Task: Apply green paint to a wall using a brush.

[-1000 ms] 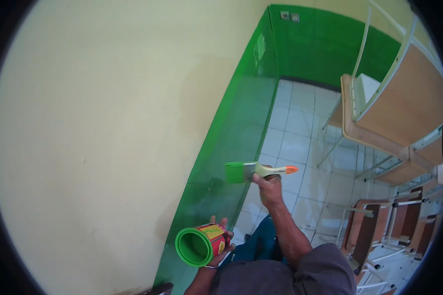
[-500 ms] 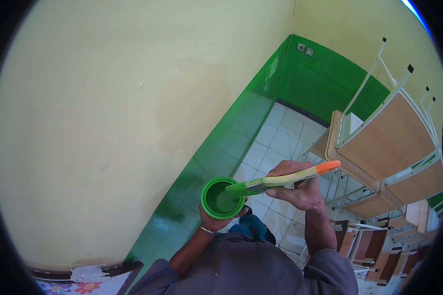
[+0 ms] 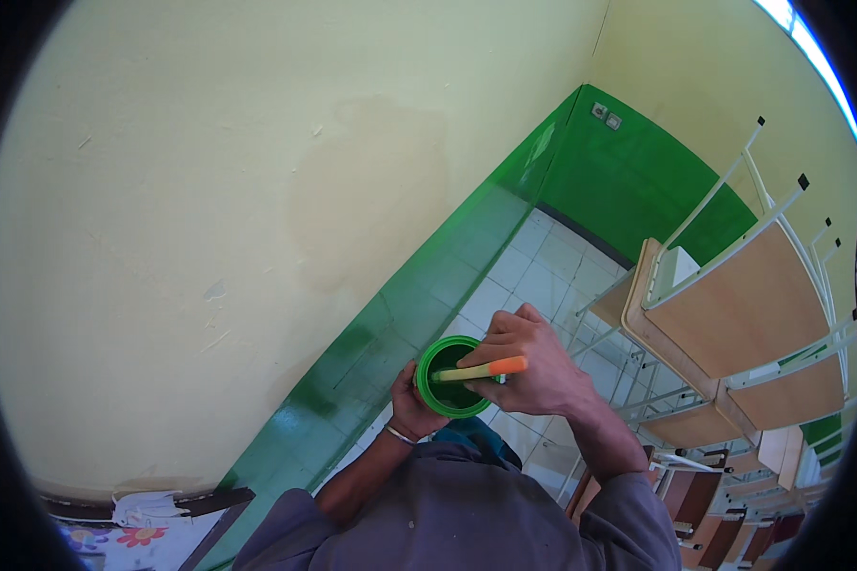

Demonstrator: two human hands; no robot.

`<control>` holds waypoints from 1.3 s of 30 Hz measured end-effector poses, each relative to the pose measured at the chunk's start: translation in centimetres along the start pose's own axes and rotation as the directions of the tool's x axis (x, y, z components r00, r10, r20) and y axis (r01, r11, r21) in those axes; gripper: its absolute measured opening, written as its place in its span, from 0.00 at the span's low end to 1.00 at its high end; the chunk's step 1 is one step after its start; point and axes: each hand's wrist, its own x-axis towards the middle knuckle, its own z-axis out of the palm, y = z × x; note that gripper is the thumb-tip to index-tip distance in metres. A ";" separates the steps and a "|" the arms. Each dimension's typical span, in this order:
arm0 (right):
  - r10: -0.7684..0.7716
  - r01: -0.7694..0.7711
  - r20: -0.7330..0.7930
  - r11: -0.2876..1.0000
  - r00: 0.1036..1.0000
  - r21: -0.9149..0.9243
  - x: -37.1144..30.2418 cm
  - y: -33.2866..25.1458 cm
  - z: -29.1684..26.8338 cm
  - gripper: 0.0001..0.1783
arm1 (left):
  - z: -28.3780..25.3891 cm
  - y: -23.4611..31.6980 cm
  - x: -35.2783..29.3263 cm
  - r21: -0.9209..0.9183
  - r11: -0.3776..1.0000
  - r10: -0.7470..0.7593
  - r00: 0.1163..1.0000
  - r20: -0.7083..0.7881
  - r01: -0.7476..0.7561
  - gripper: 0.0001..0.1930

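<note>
My left hand (image 3: pixel 414 407) grips a round green paint can (image 3: pixel 426 395) from its left side and below, its opening facing up. My right hand (image 3: pixel 533 364) is closed around a paintbrush (image 3: pixel 474 372) with a pale handle and an orange end, held over the can's right rim. The brush's lower end reaches inside the can, where its bristles are hard to make out. Close by on the left is the wall's glossy green lower band (image 3: pixel 352 357), with the cream upper wall (image 3: pixel 190 238) above it.
Wooden chairs (image 3: pixel 747 300) with white metal legs are stacked upside down on desks (image 3: pixel 638 295) to the right. White floor tiles (image 3: pixel 552 252) run along the wall. Two sockets (image 3: pixel 606 116) sit on the far green wall. A flower-patterned board (image 3: pixel 133 538) is at lower left.
My right hand has moved left and down, bringing the brush from above the can into it. The can has shifted slightly right in the picture as the view turned.
</note>
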 end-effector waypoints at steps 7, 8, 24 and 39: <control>0.011 0.011 0.172 0.992 0.985 -0.127 1.3 0.6 2.6 0.12 | -0.8 0.4 0.2 -0.015 0.999 0.036 0.999 0.036 -0.035 0.33; 0.008 0.018 0.164 0.988 0.987 -0.155 1.4 0.8 2.9 0.12 | -0.8 0.5 0.3 -0.041 0.998 0.044 0.998 0.042 -0.042 0.33; 0.522 -0.443 -0.028 0.750 0.852 0.491 1.1 1.0 -0.7 0.17 | 0.2 1.4 0.1 -0.024 0.999 0.031 0.999 -0.012 -0.032 0.35; 0.549 -0.465 -0.262 0.826 0.794 0.319 -2.5 2.3 -1.1 0.13 | -1.3 0.8 -0.1 -0.048 0.999 -0.011 0.997 -0.070 0.007 0.36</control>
